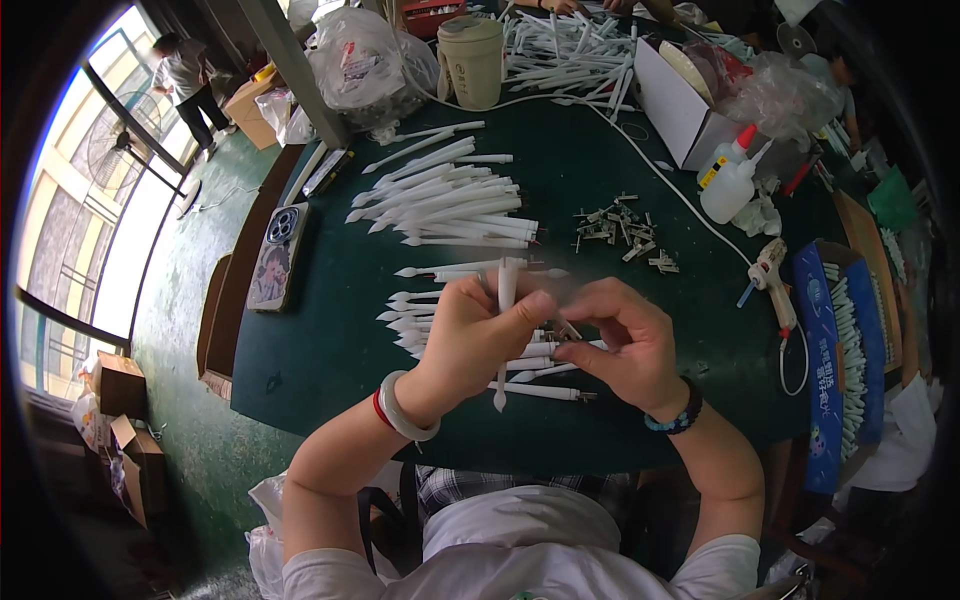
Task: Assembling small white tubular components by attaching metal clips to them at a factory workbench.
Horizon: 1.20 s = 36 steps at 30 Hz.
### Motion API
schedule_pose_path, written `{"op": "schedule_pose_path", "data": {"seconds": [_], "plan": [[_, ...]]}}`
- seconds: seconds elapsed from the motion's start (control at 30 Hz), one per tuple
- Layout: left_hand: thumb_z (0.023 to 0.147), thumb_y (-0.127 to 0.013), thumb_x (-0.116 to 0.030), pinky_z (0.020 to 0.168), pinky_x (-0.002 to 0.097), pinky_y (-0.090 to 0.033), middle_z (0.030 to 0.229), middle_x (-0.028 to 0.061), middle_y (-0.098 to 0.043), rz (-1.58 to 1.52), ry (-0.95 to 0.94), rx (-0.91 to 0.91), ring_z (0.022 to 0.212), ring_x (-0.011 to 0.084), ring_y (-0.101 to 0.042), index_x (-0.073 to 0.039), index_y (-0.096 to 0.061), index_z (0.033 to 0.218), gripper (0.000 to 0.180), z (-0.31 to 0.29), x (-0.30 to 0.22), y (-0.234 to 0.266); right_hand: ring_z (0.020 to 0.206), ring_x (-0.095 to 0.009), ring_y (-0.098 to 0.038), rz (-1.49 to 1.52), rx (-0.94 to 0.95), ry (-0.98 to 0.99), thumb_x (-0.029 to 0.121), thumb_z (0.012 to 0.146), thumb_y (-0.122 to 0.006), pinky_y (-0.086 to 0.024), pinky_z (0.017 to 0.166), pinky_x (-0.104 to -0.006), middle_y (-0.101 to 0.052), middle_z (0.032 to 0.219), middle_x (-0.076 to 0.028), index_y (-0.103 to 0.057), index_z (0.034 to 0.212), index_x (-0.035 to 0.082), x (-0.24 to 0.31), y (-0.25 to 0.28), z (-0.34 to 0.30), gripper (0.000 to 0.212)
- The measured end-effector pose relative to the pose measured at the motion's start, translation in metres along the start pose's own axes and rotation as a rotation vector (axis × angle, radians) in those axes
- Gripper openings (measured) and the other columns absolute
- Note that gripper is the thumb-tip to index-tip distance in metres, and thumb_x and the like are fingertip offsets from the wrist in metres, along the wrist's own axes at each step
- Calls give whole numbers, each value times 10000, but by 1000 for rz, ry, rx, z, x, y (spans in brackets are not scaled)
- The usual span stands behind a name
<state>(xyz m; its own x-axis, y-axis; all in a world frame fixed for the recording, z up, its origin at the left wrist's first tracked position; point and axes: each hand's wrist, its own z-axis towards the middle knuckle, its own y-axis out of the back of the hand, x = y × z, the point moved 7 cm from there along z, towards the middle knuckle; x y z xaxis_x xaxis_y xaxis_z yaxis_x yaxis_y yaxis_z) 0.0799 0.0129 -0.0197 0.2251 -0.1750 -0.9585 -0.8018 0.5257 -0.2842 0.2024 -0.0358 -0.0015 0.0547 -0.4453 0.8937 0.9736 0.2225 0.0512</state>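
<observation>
My left hand (470,335) is closed round a white candle-shaped stick (507,285), its flame-shaped tip pointing toward me. Close beside it, my right hand (625,335) pinches a small brownish metal-looking part (567,328); blur hides its exact shape. Under and beside my hands lies a row of similar white sticks (410,322), partly covered by the left hand. Farther off is a larger group of white sticks (450,200), flame tips to the left. A loose heap of small metal-and-white parts (620,228) lies beyond my right hand.
On the dark green table (330,370) are a phone (275,258) at left, a lidded cup (470,62), glue bottles (730,185), a glue gun (768,270) with its cable, and a white box (685,110). A blue box (825,370) of sticks stands at right. Other people work nearby.
</observation>
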Motion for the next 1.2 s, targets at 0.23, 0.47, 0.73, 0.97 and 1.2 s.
{"op": "schedule_pose_path", "data": {"seconds": [0.23, 0.47, 0.73, 0.97, 1.2], "plan": [[912, -477, -180, 476, 168, -319, 853, 42, -545, 137, -28, 230, 544, 43, -390, 42, -390, 1249, 413, -7, 1, -15, 794, -99, -570, 97, -325, 37, 25, 842, -570, -482, 734, -218, -571, 907, -54, -526, 1034, -4, 14, 9, 3, 199], [878, -289, 68, 478, 178, -332, 838, 39, -437, -52, -80, 259, 524, 53, -395, -116, -206, 1336, 501, -15, -5, -25, 796, -69, -565, 21, -259, -29, -27, 796, -595, -480, 718, -192, -579, 873, -48, -543, 1016, -26, 15, 28, 1, 226], [881, -294, 51, 515, 174, -343, 849, 20, -441, 26, -38, 318, 583, 41, -393, -74, -322, 1281, 419, -19, -4, -33, 766, -83, -589, 207, -342, -40, -31, 787, -607, -514, 690, -211, -594, 876, -61, -535, 1013, -18, 7, 26, -3, 238], [823, -398, 57, 607, 269, -438, 882, 96, -517, 379, -135, 225, 673, 142, -509, -34, -369, 1272, 459, -20, -3, -29, 779, -82, -590, 342, -396, -137, -23, 787, -619, -513, 683, -200, -594, 886, -52, -540, 989, -5, -10, 19, -4, 218], [813, -422, 61, 669, 362, -456, 938, 206, -520, 678, -328, 218, 764, 343, -553, -24, -344, 1288, 489, -21, -14, -36, 804, -93, -597, 307, -387, -166, -9, 808, -595, -491, 716, -195, -603, 898, -65, -529, 987, -12, -14, 17, -2, 191]]}}
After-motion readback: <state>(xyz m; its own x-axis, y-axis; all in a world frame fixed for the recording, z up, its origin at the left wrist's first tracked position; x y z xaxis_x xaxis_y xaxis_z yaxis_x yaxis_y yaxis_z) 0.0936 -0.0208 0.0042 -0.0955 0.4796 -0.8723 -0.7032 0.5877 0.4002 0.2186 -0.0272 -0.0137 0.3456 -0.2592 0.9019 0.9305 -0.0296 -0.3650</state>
